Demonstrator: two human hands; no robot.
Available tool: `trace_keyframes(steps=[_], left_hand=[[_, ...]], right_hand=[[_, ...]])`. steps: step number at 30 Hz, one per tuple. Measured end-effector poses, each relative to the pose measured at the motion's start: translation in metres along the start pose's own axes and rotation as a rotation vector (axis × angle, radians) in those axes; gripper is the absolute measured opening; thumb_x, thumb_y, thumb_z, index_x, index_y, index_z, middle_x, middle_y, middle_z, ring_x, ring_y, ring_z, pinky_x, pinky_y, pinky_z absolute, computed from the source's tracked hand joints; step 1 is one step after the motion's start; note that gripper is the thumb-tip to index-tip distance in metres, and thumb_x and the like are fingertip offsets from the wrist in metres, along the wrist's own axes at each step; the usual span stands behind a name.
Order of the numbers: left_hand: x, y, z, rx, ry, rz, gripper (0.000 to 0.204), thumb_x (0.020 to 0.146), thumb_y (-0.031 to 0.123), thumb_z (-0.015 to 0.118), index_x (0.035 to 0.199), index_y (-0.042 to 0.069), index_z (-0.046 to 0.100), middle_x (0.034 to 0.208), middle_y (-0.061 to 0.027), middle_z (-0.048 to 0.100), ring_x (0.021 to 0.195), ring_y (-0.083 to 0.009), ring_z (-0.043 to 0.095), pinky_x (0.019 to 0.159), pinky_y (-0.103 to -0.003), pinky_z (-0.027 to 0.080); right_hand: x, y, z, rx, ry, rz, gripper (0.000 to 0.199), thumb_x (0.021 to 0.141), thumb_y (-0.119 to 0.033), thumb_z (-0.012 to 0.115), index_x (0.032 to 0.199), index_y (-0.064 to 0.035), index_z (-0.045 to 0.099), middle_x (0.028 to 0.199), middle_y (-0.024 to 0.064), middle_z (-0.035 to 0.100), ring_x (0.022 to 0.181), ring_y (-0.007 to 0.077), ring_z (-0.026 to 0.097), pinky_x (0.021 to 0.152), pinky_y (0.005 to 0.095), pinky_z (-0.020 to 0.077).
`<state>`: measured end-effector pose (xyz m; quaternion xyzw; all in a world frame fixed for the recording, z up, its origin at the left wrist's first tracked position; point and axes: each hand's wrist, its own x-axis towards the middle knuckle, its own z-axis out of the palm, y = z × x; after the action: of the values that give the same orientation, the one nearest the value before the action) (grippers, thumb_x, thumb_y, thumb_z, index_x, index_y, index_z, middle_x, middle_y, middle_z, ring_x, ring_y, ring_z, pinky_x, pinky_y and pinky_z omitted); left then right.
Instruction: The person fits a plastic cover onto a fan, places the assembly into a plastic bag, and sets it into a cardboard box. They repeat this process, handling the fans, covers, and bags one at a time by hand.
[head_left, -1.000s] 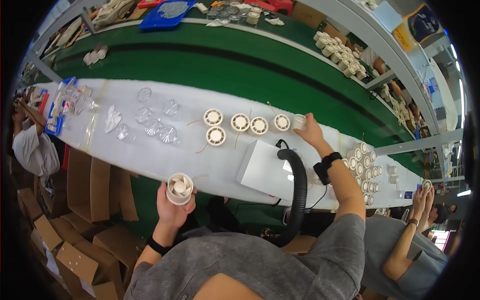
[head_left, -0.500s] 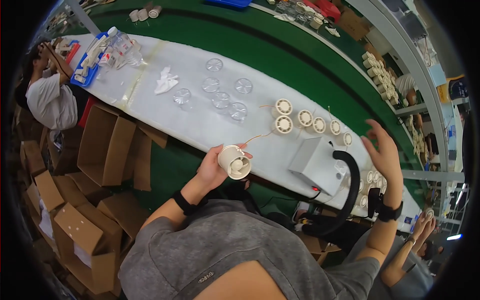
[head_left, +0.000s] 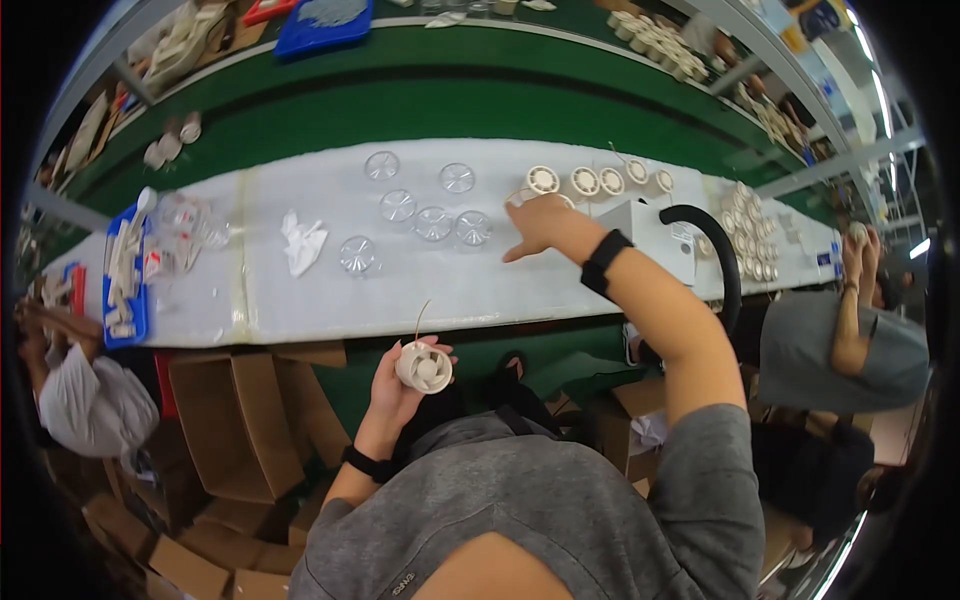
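Assembly workshop (rows of fans (head_left: 611, 181))

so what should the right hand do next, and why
Probably ease the right hand left to the nearest clear disc: it looks spread open just beside that disc, while the left hand holds a white fan with its blades uncovered.

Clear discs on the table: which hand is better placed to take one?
Probably the right hand: it hangs over the table, just right of the clear discs, while the left hand holds a white fan.
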<state>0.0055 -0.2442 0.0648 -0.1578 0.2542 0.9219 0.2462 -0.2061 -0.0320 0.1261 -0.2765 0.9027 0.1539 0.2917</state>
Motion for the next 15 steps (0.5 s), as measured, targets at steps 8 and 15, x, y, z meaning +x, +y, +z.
trace_keyframes(steps=[8,15], left_hand=[[0.002,-0.002,-0.016,-0.005,-0.025,-0.020,0.047,0.087,0.038,0.023,0.095,0.001,0.050,0.095,-0.0179,0.055,0.083,-0.0324,0.054,0.074,-0.039,0.044],[0.017,-0.010,0.014,0.105,0.147,-0.105,0.047,0.086,0.039,0.023,0.097,0.001,0.050,0.093,-0.0182,0.055,0.081,-0.0324,0.054,0.074,-0.038,0.043]], right_hand=[[0.013,-0.013,0.016,0.142,0.297,-0.081,0.085,0.062,-0.063,0.052,0.122,-0.0051,0.033,0.084,0.0156,0.057,0.077,0.0286,0.057,0.063,0.0364,0.0451],[0.046,-0.024,0.051,0.289,0.413,-0.019,0.074,0.061,-0.051,0.062,0.111,-0.0017,0.041,0.092,0.0134,0.054,0.083,0.0276,0.055,0.064,0.0358,0.0447]])
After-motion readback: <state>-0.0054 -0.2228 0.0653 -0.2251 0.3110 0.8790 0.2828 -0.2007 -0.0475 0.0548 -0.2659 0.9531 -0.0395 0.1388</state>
